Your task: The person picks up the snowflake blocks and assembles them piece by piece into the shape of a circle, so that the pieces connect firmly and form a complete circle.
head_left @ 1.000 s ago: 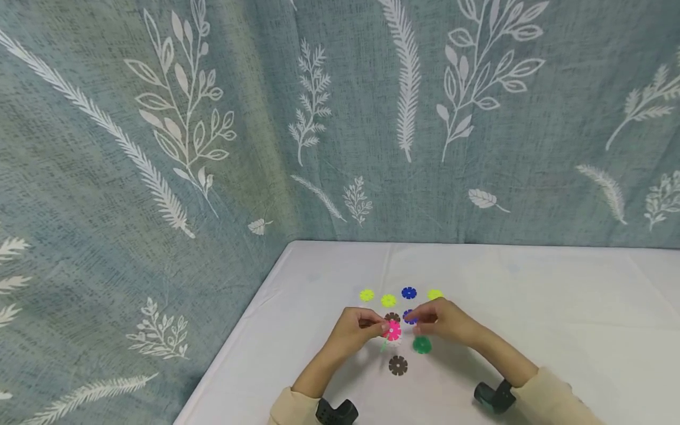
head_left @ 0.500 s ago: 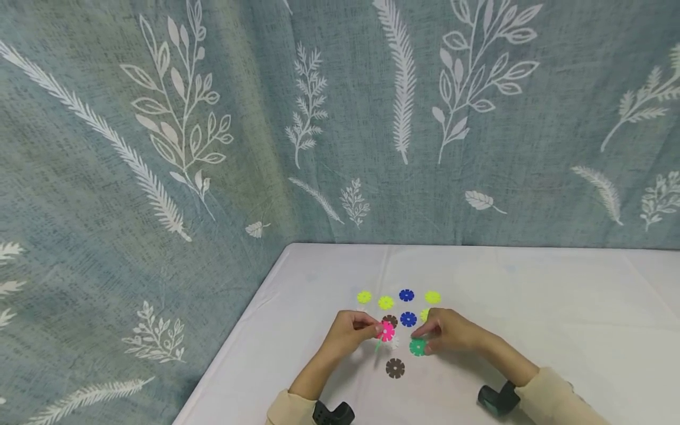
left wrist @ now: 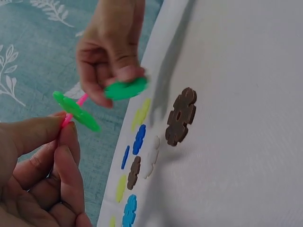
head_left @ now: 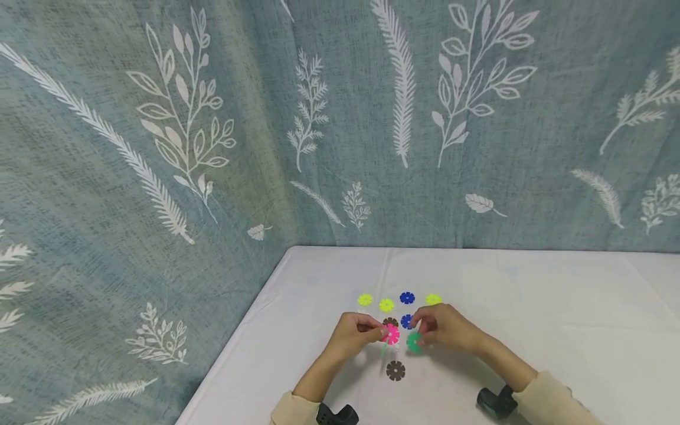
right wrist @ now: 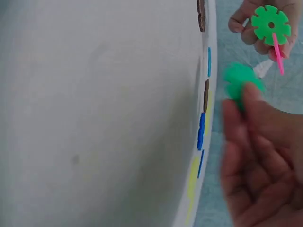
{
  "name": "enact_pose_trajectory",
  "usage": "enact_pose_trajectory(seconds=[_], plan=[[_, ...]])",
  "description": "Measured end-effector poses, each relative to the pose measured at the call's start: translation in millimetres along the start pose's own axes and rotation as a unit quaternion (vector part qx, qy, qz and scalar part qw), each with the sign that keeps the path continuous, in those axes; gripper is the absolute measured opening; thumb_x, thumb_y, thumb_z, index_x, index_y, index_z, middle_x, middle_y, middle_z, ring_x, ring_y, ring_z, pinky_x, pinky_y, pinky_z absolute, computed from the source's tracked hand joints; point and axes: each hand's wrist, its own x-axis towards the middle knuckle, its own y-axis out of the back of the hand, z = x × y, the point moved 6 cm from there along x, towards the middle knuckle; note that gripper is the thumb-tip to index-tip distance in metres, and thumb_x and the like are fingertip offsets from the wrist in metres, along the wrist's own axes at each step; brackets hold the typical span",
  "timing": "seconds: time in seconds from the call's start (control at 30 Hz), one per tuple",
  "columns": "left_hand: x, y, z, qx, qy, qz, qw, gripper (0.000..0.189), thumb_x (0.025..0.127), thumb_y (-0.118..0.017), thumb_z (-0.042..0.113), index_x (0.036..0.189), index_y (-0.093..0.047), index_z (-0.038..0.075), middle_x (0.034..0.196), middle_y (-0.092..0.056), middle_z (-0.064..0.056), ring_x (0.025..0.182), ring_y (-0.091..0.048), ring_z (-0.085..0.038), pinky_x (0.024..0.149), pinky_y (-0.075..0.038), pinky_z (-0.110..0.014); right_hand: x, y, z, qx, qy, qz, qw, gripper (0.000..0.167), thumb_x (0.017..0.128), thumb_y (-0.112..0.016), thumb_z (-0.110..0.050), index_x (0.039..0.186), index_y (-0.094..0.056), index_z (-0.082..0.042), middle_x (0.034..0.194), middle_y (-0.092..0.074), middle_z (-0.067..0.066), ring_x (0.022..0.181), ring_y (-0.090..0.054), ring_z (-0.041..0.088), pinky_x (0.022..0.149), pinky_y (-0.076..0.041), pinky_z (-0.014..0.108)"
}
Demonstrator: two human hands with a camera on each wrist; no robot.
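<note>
My left hand (head_left: 347,336) pinches a pink notched snowflake disc (head_left: 391,335) between thumb and fingers. A light green disc (left wrist: 75,111) is slotted crosswise into the pink one, best seen in the left wrist view. To the right, my right hand (head_left: 451,327) pinches a darker green disc (head_left: 412,342) by its edge, lifted off the table. This disc is blurred in the right wrist view. A small space separates it from the joined pair in the head view. Below both hands lies a brown disc (head_left: 395,370).
More discs lie flat on the white-covered table (head_left: 558,319): yellow (head_left: 365,300), dark blue (head_left: 406,298), a second brown (left wrist: 134,173), white (left wrist: 151,157) and light blue (left wrist: 129,211). Patterned curtains (head_left: 340,118) hang behind and at the left.
My right hand has come down to the darker green disc, taken hold of it and raised it slightly leftward. The left hand stays nearly in place with the joined pink and light green discs.
</note>
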Motion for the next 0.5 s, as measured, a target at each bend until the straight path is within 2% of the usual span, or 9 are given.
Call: enact_pose_trajectory(seconds=[0.1, 0.17, 0.33, 0.5], plan=[[-0.8, -1.0, -0.6, -0.008, 0.003, -0.002, 1.0000, 0.018, 0.083, -0.063, 0.006, 0.087, -0.066, -0.011, 0.080, -0.068, -0.023, 0.074, -0.066, -0.031, 0.065, -0.048, -0.020, 0.3, 3.4, -7.0, 0.015, 0.009, 0.037, 0.9992, 0.009, 0.075, -0.071, -0.006, 0.083, -0.066, -0.007, 0.072, -0.064, -0.002, 0.065, -0.053, 0.001, 0.060, -0.046, 0.019], [-1.2, -1.2, -0.4, -0.009, 0.003, -0.001, 1.0000, 0.018, 0.082, -0.063, 0.006, 0.087, -0.067, -0.011, 0.080, -0.068, -0.023, 0.072, -0.066, -0.026, 0.065, -0.048, -0.020, 0.1, 4.5, -11.1, 0.020, 0.014, 0.056, 0.9982, 0.007, 0.075, -0.071, -0.007, 0.080, -0.067, -0.009, 0.074, -0.065, -0.001, 0.067, -0.053, 0.001, 0.062, -0.048, 0.020], [-2.7, -1.2, 1.0, -0.013, 0.002, 0.002, 0.9999, 0.018, 0.081, -0.062, 0.005, 0.087, -0.066, -0.011, 0.079, -0.068, -0.023, 0.064, -0.061, -0.006, 0.065, -0.048, -0.021, 0.2, 3.7, -17.5, 0.023, 0.022, 0.077, 0.9965, 0.005, 0.076, -0.071, -0.006, 0.078, -0.067, -0.008, 0.073, -0.065, 0.000, 0.068, -0.055, 0.002, 0.064, -0.050, 0.021], [-2.6, -1.1, -0.2, -0.018, 0.000, 0.006, 0.9998, 0.020, 0.082, -0.062, 0.006, 0.087, -0.066, -0.012, 0.078, -0.068, -0.023, 0.064, -0.058, -0.002, 0.064, -0.048, -0.022, 1.1, 3.8, -18.6, 0.020, 0.013, 0.104, 0.9942, 0.005, 0.076, -0.071, -0.007, 0.077, -0.067, -0.009, 0.073, -0.065, -0.002, 0.069, -0.056, 0.002, 0.066, -0.051, 0.021]])
